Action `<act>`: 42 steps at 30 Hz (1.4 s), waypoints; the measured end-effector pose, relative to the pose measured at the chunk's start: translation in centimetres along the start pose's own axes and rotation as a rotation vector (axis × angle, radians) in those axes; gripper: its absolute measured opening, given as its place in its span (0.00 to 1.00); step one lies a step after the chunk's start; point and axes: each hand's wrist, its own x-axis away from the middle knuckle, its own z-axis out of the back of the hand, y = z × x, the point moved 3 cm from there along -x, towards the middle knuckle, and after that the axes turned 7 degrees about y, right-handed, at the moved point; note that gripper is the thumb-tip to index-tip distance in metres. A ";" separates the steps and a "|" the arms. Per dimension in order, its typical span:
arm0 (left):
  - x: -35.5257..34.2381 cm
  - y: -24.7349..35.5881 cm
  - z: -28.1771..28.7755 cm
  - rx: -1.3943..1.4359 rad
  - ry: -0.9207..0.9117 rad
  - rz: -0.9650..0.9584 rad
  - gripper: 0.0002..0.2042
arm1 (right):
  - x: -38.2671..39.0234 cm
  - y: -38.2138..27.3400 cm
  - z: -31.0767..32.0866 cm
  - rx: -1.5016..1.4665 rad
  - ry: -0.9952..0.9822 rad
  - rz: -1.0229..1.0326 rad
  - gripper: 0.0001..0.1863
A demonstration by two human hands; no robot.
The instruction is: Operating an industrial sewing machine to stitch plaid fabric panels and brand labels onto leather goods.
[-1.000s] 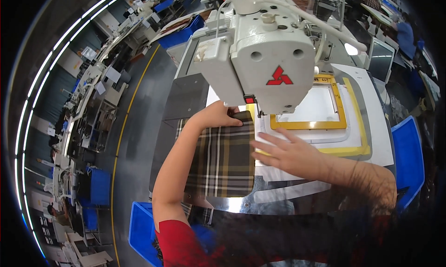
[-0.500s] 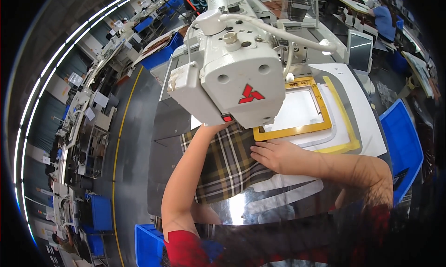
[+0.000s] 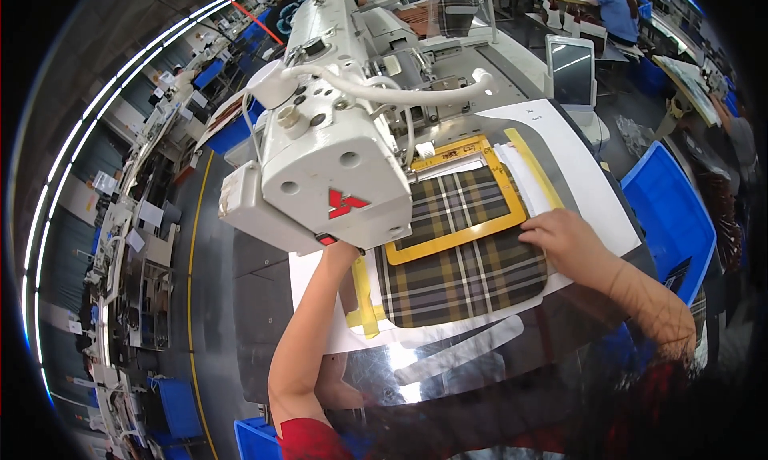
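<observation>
- Plaid cloth panel [image 3: 472,280]: lying flat beneath the yellow frame [image 3: 460,240], partly showing through its window, partly spread in front of it toward the wearer.
- Direction: rounded near edge facing the wearer, slanting from lower left up to the right; white stripes running away from that edge, leaning slightly left at the far end. Long axis: cannot tell which way, with foreshortening and part of the cloth covered.
- Right hand [image 3: 568,244]: fingers curled, thumb and fingertips close together at the panel's right edge, near the frame's front right corner; cannot tell whether pinching cloth.
- Left hand [image 3: 342,254]: mostly hidden behind the white machine head [image 3: 328,180]; cannot tell whether apart or closed.
- Around: white sheet [image 3: 600,224] under the work, yellow tape [image 3: 531,164] beside the frame, blue bin [image 3: 672,212] to the right.
</observation>
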 end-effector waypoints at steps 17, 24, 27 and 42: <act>3.2 1.0 0.4 0.133 0.082 0.169 0.11 | -11.0 13.3 -8.1 -0.444 0.357 -0.637 0.06; 3.2 0.7 0.4 0.187 0.031 0.315 0.09 | -11.0 14.4 -8.9 -0.524 0.359 -0.655 0.08; 3.4 0.7 1.2 0.189 0.036 0.373 0.08 | -10.3 13.1 -7.9 -0.570 0.371 -0.657 0.10; 5.0 15.3 7.0 0.140 -0.273 -0.042 0.24 | 0.4 -2.6 -1.3 -0.111 0.086 -0.021 0.13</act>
